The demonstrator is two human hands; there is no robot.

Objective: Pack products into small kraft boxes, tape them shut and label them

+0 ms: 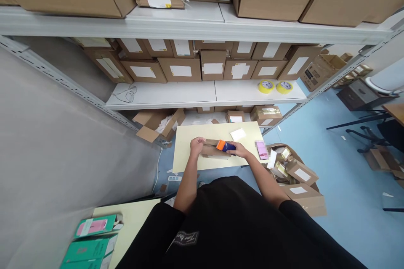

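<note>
Head view looks steeply down on a pale yellow counter (189,157) in front of grey metal shelving (176,25) packed with labelled cardboard boxes. A small flat cardboard box (211,150) lies near the middle of the counter. The left hand (197,146) is curled shut on the box's left end, holding it down. The right hand (240,150) is wrapped around a tape dispenser (225,146) — orange at the front, dark blue behind — which sits on the right part of the box top.

A white slip of paper (237,134) lies on the counter just beyond the dispenser, and a pink pad (261,149) sits at the counter's right edge. Two yellow tape rolls (275,87) rest side by side on the middle shelf, well apart from the hands. Right of the counter, on the blue floor (341,185), small boxes lie piled in an open carton (299,180) — green packets (91,239) show at the lower left.
</note>
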